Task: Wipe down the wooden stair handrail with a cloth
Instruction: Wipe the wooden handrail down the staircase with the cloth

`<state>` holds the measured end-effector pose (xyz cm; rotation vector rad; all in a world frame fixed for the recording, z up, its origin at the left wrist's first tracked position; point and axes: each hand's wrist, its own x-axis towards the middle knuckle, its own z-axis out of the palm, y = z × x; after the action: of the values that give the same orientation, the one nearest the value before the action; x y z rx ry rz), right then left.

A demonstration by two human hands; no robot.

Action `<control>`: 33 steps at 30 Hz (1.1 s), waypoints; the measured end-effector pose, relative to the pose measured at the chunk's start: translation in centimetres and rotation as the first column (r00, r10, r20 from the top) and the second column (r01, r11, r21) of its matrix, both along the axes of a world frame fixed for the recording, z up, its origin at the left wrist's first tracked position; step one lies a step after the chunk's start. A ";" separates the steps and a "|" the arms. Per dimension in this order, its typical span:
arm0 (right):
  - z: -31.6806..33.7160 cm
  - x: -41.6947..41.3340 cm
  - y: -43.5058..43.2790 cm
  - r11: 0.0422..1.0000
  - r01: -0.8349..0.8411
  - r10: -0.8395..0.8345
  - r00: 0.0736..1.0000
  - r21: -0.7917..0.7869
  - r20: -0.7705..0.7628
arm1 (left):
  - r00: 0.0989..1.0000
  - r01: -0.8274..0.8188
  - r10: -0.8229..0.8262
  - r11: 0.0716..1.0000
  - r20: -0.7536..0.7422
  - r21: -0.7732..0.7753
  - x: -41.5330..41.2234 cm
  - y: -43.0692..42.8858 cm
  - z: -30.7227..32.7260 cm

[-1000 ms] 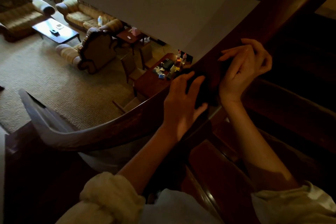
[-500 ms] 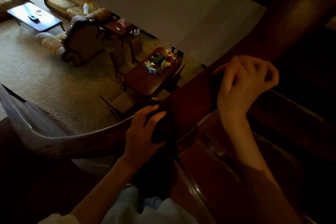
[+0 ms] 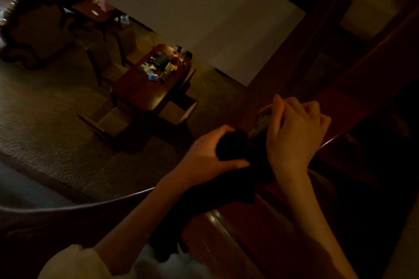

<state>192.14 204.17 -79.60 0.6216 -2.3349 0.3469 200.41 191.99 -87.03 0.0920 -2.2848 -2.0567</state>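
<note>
Dim, blurred frame, looking over the handrail into the room below.

Around:
- carpet downstairs, with a wooden desk on it; small clutter is bunched at the desk's far end, bottles and boxes by the look, too small to ID
- chairs tucked at the near corners: one at the left, one at the right
- armchair top left, pale wall slab above the desk
- polished wooden ledge just inside the handrail, near the person

In the way: both hands and the cloth cover the stretch where the handrail starts climbing to the upper right. The wood there is hidden; bare rail shows only at the lower-left curve and beyond the right hand.

Cloth: dark, bunched on top of the handrail between the two hands. The rest drapes down the near side towards the person's body.

Left hand: forearm comes up from a pale sleeve at the bottom left. Fingers are over the far side of the bunch, thumb along the near side, clamped on the cloth.

Right hand: just up-rail of the cloth and touching it, wrist bent, knuckles up. Fingers are curled, thumb pointing up-rail. There's a greyish patch under the fingertips. Can't tell if it's sheen on the wood or a held object, so can't tell what the fingers close on.
</note>
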 end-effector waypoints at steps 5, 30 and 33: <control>0.6 0.0 0.7 0.962 -0.047 0.083 0.989 -0.269 0.122 | 0.990 0.122 -0.122 0.993 -0.065 -0.003 -6.0 1.8 4.6; 0.4 0.3 0.6 0.889 -0.136 0.211 0.969 -0.438 0.128 | 0.998 0.050 -0.045 0.985 -0.036 0.165 1.3 -0.6 -1.5; 0.6 0.4 0.7 0.848 -0.186 0.273 0.956 -0.497 0.108 | 0.998 -0.008 0.010 0.999 -0.064 0.031 -4.2 2.2 3.2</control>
<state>192.52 204.84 -79.02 0.6378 -2.2060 1.1007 196.16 194.22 -83.79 0.0368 -2.2123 -2.0601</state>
